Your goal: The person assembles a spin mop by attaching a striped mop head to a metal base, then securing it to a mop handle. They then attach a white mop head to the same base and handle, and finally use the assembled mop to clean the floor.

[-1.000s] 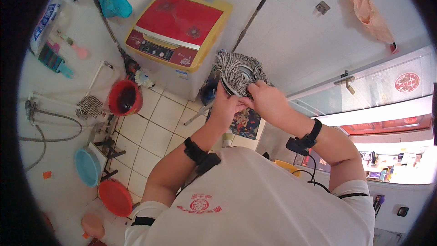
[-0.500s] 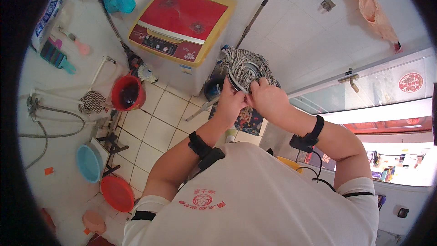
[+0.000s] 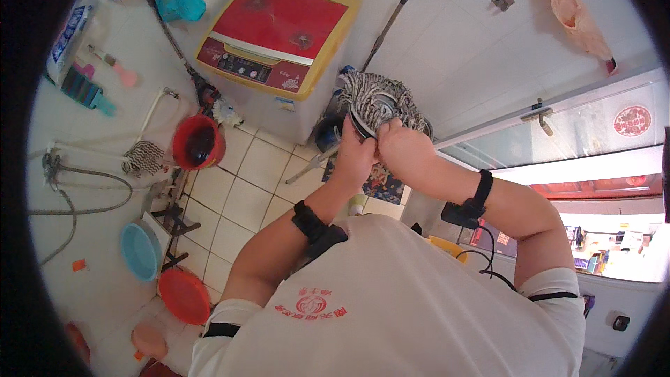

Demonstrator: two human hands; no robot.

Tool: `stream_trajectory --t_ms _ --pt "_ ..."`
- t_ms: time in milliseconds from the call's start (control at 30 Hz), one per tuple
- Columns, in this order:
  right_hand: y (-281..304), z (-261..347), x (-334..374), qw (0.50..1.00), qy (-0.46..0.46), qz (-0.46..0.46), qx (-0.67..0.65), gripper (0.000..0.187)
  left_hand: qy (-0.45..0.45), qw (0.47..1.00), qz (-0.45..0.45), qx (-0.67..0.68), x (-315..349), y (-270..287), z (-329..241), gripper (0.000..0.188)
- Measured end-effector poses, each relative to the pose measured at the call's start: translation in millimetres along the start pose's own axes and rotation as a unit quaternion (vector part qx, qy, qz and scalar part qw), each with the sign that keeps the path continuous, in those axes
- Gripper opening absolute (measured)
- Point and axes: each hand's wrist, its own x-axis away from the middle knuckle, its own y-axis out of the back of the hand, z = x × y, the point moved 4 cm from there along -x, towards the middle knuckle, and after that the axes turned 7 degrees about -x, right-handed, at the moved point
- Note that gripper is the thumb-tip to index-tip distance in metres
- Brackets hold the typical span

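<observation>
Grey and white strands make up the mop, which lies straight ahead of your fingers, to the right of the washer and near its front corner. Your left hand is the one closer to the washer, its grip closed on the mop's dark rim. Your right hand, farther from the washer, curls closed at the mop's near edge; some of its fingertips are hidden.

The rim slants between your hands, its upper end toward the washer and its lower end away. The strands' longer spread follows the same slant, and most of them fall on the side away from you.

Outward from there, the mat lies below your hands, ahead and right of the washer. The pole leans right of the washer; you cannot tell whether it joins the mop. The red bucket stands off the washer's front left.
</observation>
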Motion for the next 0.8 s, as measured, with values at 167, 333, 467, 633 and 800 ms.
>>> stream_trajectory --t_ms 167,333,467,633,800 --pt "-2 -1 4 1.0 -0.003 -0.003 -0.022 0.03 -0.002 0.999 -0.032 0.036 5 2 -1 0.083" --pt "-5 -2 10 1.0 0.024 -0.008 0.004 0.027 0.005 0.999 -0.023 0.033 16 7 -12 0.086" --pt "-9 -7 7 0.999 0.037 -0.022 0.034 0.026 0.029 0.998 -0.002 0.061 11 27 -20 0.086" --pt "-12 -12 3 0.996 0.066 -0.063 0.006 0.021 0.034 0.998 -0.03 0.054 11 33 -19 0.07" --pt "-3 -3 6 0.991 0.098 -0.09 -0.023 0.026 0.031 0.999 -0.022 0.037 16 36 -26 0.067"
